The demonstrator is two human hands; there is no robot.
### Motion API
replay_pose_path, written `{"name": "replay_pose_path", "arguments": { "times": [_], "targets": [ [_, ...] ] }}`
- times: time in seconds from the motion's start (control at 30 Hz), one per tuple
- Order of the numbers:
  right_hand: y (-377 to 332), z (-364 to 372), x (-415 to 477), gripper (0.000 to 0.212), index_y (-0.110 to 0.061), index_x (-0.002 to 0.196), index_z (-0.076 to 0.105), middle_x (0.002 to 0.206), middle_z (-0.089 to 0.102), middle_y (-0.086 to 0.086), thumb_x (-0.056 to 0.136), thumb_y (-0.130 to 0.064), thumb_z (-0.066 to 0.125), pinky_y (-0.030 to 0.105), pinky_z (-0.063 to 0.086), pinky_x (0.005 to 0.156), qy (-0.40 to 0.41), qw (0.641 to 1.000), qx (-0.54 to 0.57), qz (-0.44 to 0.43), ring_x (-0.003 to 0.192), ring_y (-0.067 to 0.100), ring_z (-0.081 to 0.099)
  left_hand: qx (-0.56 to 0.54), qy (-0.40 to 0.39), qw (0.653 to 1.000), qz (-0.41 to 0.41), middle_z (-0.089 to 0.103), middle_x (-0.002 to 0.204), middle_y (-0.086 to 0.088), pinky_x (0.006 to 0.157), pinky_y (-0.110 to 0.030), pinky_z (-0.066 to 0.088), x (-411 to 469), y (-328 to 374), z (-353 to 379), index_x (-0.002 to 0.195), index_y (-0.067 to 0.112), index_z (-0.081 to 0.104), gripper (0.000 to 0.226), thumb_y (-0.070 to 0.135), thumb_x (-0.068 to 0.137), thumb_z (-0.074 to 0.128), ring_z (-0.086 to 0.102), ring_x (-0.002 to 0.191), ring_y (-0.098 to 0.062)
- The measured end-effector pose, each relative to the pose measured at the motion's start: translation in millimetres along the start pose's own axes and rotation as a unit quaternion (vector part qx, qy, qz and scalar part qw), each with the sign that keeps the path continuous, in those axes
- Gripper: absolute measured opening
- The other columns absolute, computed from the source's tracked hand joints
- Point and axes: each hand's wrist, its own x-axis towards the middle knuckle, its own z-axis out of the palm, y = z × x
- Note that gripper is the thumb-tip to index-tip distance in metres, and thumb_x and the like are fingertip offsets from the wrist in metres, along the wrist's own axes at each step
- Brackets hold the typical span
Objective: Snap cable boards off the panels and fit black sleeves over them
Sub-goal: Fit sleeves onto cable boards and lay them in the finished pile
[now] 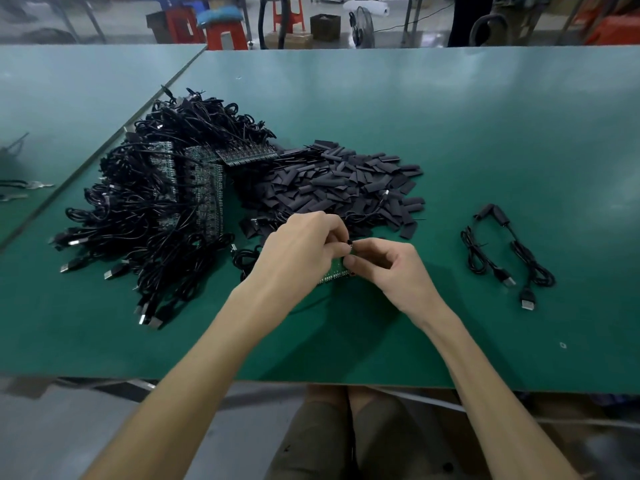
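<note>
Left hand and right hand each pinch one panel near the front edge of the green surface, before one sleeve pile, one cabled-panel heap and two cables at right; red stools stand behind.

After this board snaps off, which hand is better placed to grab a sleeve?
Probably left. The left hand sits at the near edge of the sleeve pile; the right hand is lower, pinching the end of the green panel.
</note>
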Motion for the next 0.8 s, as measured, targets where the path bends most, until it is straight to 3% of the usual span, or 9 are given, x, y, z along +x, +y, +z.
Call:
{"name": "replay_pose_path", "arguments": {
  "times": [0.2,0.43,0.63,0.8],
  "targets": [
    [-0.8,-1.9,0.3,0.019,-0.016,0.105,0.079,0.094,0.080,0.000,0.088,-0.007,0.078,0.017,0.054,0.078,0.020,0.999,0.042,0.009,0.083,0.008,0.073,0.012,0.010,1.000,-0.022,0.066,0.093,0.014,0.080,-0.037,0.052,-2.9,3.3,1.5,0.104,0.029,0.072,0.011,0.032,0.094,0.070,0.058,0.088,-0.013],
    [2.9,0.6,1.6,0.024,-0.025,0.088,0.077,0.080,0.077,-0.005,0.084,-0.002,0.081,0.017,0.055,0.072,0.026,0.999,0.022,0.006,0.073,0.007,0.071,-0.005,-0.010,0.999,-0.043,0.060,0.083,0.018,0.078,-0.033,0.054,-7.7,0.8,3.1,0.102,0.026,0.072,0.013,0.021,0.090,0.069,0.061,0.086,-0.010],
    [7.3,1.0,3.4,0.023,-0.023,0.084,0.073,0.078,0.073,-0.004,0.084,-0.002,0.081,0.028,0.055,0.073,0.034,0.999,-0.005,0.012,0.073,0.012,0.065,-0.035,-0.006,0.996,-0.076,0.064,0.083,0.016,0.073,-0.029,0.054,-7.0,3.1,7.8,0.092,0.026,0.071,0.009,0.018,0.088,0.070,0.064,0.084,-0.008],
    [6.8,0.9,2.6,0.021,-0.022,0.083,0.072,0.078,0.073,-0.001,0.085,-0.002,0.081,0.038,0.056,0.076,0.039,0.999,-0.004,0.012,0.074,0.015,0.065,-0.055,-0.015,0.995,-0.081,0.065,0.084,0.014,0.077,-0.036,0.057,-6.2,0.4,6.6,0.088,0.029,0.069,0.008,0.022,0.087,0.071,0.064,0.083,-0.008]
  ]
}}
